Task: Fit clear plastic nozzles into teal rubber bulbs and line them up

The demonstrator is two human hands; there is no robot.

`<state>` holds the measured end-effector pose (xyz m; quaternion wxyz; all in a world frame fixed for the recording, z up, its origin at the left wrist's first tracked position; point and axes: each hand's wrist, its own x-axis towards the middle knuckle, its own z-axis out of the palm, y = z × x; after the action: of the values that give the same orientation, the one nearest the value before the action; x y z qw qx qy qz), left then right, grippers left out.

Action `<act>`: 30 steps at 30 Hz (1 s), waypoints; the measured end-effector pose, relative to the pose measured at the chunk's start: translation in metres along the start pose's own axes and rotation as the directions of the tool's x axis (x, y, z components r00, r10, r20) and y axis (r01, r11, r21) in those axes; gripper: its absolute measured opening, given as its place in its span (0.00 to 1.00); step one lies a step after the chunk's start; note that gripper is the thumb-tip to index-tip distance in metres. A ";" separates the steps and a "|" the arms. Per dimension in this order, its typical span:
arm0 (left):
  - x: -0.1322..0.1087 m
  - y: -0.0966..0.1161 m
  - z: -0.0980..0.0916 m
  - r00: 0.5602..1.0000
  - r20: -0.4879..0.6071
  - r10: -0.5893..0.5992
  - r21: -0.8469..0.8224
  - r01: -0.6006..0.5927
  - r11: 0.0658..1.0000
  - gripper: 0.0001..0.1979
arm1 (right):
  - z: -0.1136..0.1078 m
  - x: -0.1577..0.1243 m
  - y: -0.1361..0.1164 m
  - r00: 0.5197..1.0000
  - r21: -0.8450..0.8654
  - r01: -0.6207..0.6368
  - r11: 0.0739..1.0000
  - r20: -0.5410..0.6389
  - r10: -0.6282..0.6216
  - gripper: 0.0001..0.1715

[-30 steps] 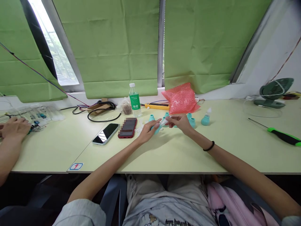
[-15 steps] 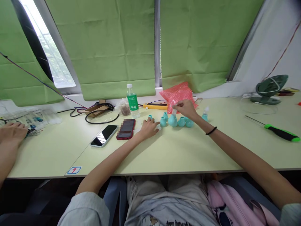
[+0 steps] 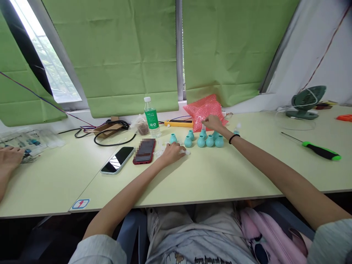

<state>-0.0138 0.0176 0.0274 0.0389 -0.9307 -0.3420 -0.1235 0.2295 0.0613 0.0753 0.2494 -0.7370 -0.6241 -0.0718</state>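
My right hand [image 3: 213,123] is closed in a pinch on the translucent top of a small turquoise vase-shaped bottle [image 3: 204,133], which stands in the back row of a cluster of similar bottles [image 3: 210,141]. On the table to the left, my left hand [image 3: 172,153] lies low with its fingers curled on small translucent plastic pieces [image 3: 185,151]; the palm hides part of them. Just behind that hand stands a lone turquoise bottle [image 3: 173,138]. Another bottle with a translucent top [image 3: 238,127] is partly hidden behind my right wrist.
Two phones [image 3: 117,160] [image 3: 144,151] lie left of my left hand. Behind stand a water bottle [image 3: 152,119] and pink bubble wrap [image 3: 205,112]. A screwdriver [image 3: 321,150] and a fan [image 3: 306,102] are at right. Another person's hand [image 3: 11,157] is at far left.
My right hand has moved back with the turquoise bottle, from in front of the others to the back row. My left fingers, spread before, have curled in. The whole view has shifted slightly.
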 end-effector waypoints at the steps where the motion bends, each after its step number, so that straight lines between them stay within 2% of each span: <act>1: 0.000 -0.002 0.000 1.000 0.005 0.009 -0.046 -0.009 0.999 0.13 | -0.001 0.000 0.000 1.000 -0.033 -0.017 0.999 -0.014 0.016 0.15; 4: 0.002 -0.009 -0.001 1.000 -0.017 0.016 -0.173 -0.019 0.985 0.12 | -0.009 -0.009 -0.007 0.981 -0.105 -0.004 0.994 -0.192 -0.016 0.20; 6: 0.004 -0.015 -0.001 0.999 -0.053 0.009 -0.248 -0.022 0.969 0.11 | -0.013 -0.027 -0.018 0.936 -0.091 0.086 0.992 -0.333 -0.112 0.23; 7: 0.004 -0.018 -0.002 0.998 -0.063 0.011 -0.286 -0.029 0.958 0.11 | -0.013 -0.039 -0.025 0.919 -0.076 0.159 0.984 -0.353 -0.175 0.23; 8: 0.004 -0.021 -0.002 0.998 -0.064 0.020 -0.322 -0.039 0.946 0.11 | -0.011 -0.052 -0.033 0.912 -0.065 0.252 0.965 -0.319 -0.260 0.22; 9: 0.004 -0.024 -0.003 0.998 -0.054 0.035 -0.357 -0.052 0.933 0.11 | -0.007 -0.066 -0.040 0.907 -0.062 0.346 0.936 -0.235 -0.350 0.20; 11: 0.004 -0.027 -0.004 0.996 -0.008 0.085 -0.414 -0.080 0.907 0.11 | 0.004 -0.090 -0.052 0.867 -0.075 0.496 0.865 -0.013 -0.498 0.18; 12: 0.003 -0.027 -0.004 0.993 0.018 0.113 -0.434 -0.094 0.896 0.12 | 0.010 -0.100 -0.057 0.853 -0.095 0.522 0.848 0.068 -0.518 0.18; 14: 0.003 -0.027 -0.004 0.989 0.038 0.140 -0.447 -0.108 0.888 0.12 | 0.021 -0.112 -0.061 0.851 -0.138 0.521 0.842 0.158 -0.501 0.18; 17: 0.004 -0.026 -0.005 0.996 -0.069 0.057 -0.363 -0.078 0.929 0.13 | 0.030 -0.117 -0.057 0.873 -0.181 0.478 0.860 0.208 -0.441 0.20; 19: 0.004 -0.025 -0.006 0.986 -0.168 -0.016 -0.230 -0.023 0.973 0.13 | 0.030 -0.117 -0.054 0.887 -0.178 0.451 0.874 0.201 -0.417 0.21; 21: 0.003 -0.026 -0.007 0.977 -0.205 -0.051 -0.074 0.036 0.997 0.13 | 0.030 -0.119 -0.052 0.880 -0.130 0.463 0.877 0.190 -0.436 0.22; 25: -0.001 -0.027 -0.004 0.995 -0.095 -0.044 0.099 0.054 0.994 0.14 | 0.029 -0.123 -0.056 0.812 0.007 0.552 0.834 0.219 -0.540 0.23; 28: -0.003 -0.027 -0.001 0.999 -0.017 -0.032 0.124 0.034 0.992 0.13 | 0.030 -0.124 -0.058 0.796 0.047 0.559 0.828 0.248 -0.551 0.19; 30: -0.003 -0.026 0.001 0.998 -0.009 -0.062 0.121 0.063 0.991 0.12 | 0.030 -0.123 -0.057 0.785 0.084 0.563 0.822 0.256 -0.564 0.17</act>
<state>-0.0326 0.0352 0.0250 0.0921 -0.9152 -0.3777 -0.1063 0.1428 -0.0281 0.0134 0.1307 -0.5196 -0.8434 -0.0411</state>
